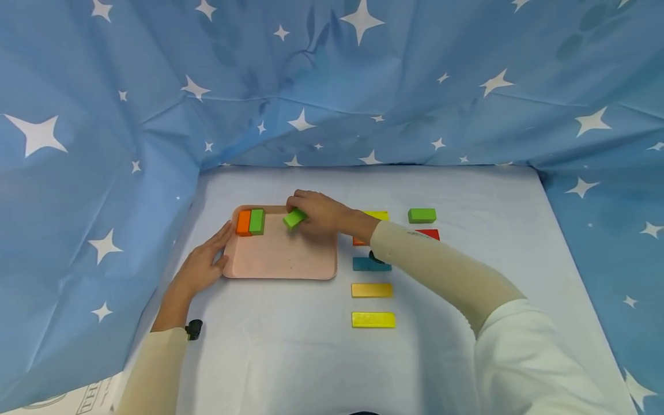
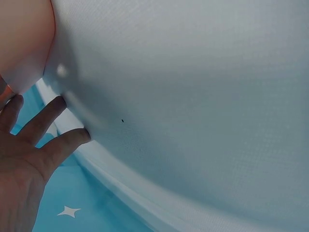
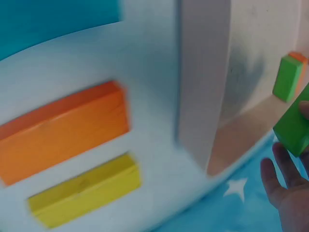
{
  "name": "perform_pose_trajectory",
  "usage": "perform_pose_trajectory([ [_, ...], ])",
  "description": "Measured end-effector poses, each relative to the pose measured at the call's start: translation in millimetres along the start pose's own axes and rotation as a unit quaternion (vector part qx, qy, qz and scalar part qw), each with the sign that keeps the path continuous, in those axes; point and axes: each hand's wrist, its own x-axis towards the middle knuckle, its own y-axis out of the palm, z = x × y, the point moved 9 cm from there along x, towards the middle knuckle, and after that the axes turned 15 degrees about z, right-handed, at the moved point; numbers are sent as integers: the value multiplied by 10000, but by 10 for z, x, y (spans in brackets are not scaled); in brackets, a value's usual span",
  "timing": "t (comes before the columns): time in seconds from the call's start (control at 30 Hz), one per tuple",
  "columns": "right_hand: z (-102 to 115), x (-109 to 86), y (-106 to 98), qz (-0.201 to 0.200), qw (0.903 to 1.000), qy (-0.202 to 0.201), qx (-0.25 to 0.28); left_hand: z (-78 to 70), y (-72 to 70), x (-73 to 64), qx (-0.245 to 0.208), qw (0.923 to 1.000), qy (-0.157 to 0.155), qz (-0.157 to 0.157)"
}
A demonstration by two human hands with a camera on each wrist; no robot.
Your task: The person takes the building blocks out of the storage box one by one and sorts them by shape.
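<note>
A shallow pink tray (image 1: 285, 259) lies on the white-covered table. In its far left corner an orange block (image 1: 243, 223) and a green block (image 1: 256, 222) sit side by side. My right hand (image 1: 316, 212) pinches another green block (image 1: 294, 218) over the tray's far side, tilted; the right wrist view also shows this held green block (image 3: 293, 126). At the tray's left edge, my left hand (image 1: 203, 262) rests with fairly straight fingers touching the rim. In the left wrist view, the fingers (image 2: 67, 145) are spread beside the tray's edge.
Right of the tray runs a column: a yellow block (image 1: 377, 215), a partly hidden orange block (image 1: 359, 241), a blue block (image 1: 370, 264), an amber block (image 1: 372, 290) and a yellow block (image 1: 373, 320). Farther right are a green block (image 1: 422, 215) and a red block (image 1: 429, 234), partly behind the right sleeve.
</note>
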Motion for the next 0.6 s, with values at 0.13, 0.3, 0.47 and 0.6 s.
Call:
perform_pose_trajectory([
  [0.13,-191,-392,-126,-253,9983,48,531,-7,5,1,31,10000,25,0],
  [0.3,-493,-917,-182,-501,9953,334,754,-26,-12,-17,50,10000,-20,-3],
  [0.47,-790,-1404,-167,-696,9902,863,848,-26,-4,-24,-27,9999,-138,32],
  [0.6,-959,-1807,-119,-914,9854,1153,862,-46,6,0,-25,9999,-101,64],
])
